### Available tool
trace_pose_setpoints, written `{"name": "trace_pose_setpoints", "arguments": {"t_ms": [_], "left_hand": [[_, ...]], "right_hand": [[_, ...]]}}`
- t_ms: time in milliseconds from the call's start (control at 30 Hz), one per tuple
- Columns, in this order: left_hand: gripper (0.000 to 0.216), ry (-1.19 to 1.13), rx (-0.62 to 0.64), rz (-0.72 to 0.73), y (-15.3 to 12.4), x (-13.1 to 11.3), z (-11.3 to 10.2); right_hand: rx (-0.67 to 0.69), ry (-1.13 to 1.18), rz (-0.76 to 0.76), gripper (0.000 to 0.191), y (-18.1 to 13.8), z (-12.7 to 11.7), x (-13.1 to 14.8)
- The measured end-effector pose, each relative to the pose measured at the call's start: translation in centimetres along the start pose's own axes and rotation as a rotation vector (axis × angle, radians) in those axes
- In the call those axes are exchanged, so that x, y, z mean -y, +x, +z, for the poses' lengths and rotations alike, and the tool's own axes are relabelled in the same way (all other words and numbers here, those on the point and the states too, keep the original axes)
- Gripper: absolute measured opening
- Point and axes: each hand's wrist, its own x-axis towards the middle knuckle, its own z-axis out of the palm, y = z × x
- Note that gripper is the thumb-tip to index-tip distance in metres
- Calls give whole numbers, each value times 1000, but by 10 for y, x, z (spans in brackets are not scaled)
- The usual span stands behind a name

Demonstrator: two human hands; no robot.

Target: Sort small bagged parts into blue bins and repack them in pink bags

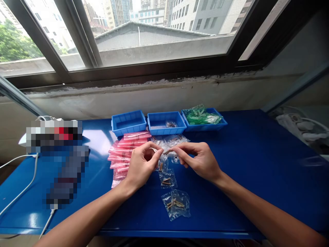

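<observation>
My left hand (144, 165) is closed in a pinch, thumb against forefinger; what lies in it is too small to make out. Facing it, my right hand (199, 159) pinches a thin brownish screw-like piece (168, 151), whose end nearly meets my left fingertips. Beneath both hands lie small clear bags (177, 140) with brownish pieces inside, partly hidden. Nearer me are a clear bag with a few screws (166, 181) and a larger clear bag (176, 204) of similar pieces. Pink printed bags (119, 154) lie overlapped beside my left hand.
Along the wall stand a blue bin (128, 123) at left, a middle blue bin (166, 131) with a small bag inside, and a right blue bin (205, 128) heaped with green bags (202, 116). White cables (34, 175) and pixelated objects occupy the left side of the blue table (257, 164).
</observation>
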Motion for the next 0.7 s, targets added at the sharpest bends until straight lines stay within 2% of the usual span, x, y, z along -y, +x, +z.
{"name": "trace_pose_setpoints", "arguments": {"t_ms": [100,267,400,533,600,700], "left_hand": [[20,-16,-9,37,-1,0,0],[12,36,-45,111,0,0,0],[19,12,0,49,-1,-1,1],[26,1,24,-1,-2,-1,1],[24,-28,18,5,-2,-1,1],[22,-59,12,15,-1,-1,1]], "right_hand": [[-14,48,3,18,-1,1,-3],[-66,-10,-75,21,0,0,-6],[42,0,-32,15,1,-1,-3],[157,54,43,22,2,-3,-2],[111,144,102,23,5,-5,-5],[-86,354,213,24,11,-7,-12]]}}
